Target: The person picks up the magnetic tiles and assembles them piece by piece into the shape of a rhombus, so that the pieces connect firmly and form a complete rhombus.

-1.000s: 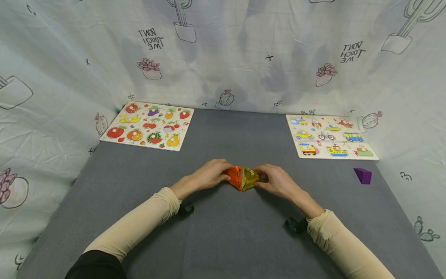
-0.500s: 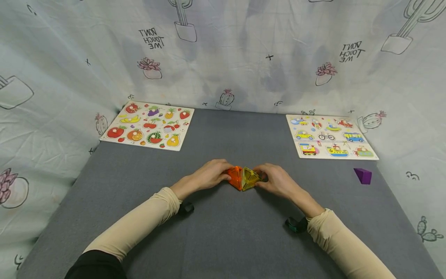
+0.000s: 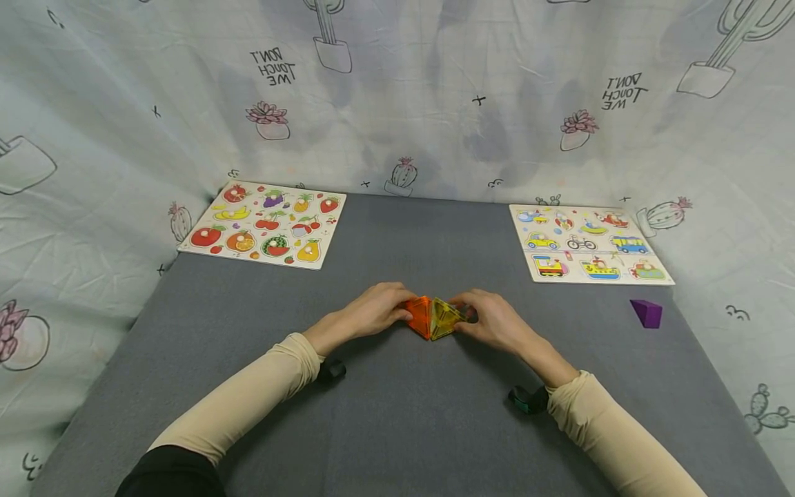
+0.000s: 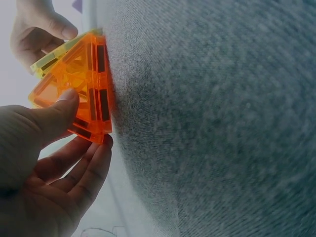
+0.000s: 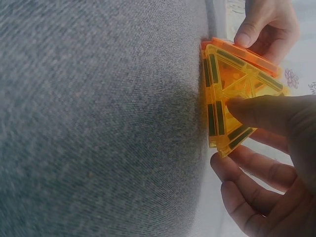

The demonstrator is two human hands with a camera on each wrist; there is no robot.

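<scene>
Two hands meet mid-bench. Left hand (image 3: 373, 312) fingers pinch the orange tile (image 3: 421, 316); right hand (image 3: 493, 321) fingers pinch the yellow tile (image 3: 444, 317), edges touching.

Person's arms and hands: clothing and worn devices

Both forearms are covered by close-fitting beige long sleeves (image 3: 261, 390) that end at the wrists. A black garment edge (image 3: 168, 473) shows at the upper left arm. The left hand (image 3: 375, 312) and right hand (image 3: 493, 321) are bare. A small dark device sits under each wrist: black on the left (image 3: 333, 371), dark teal on the right (image 3: 526, 400).
</scene>
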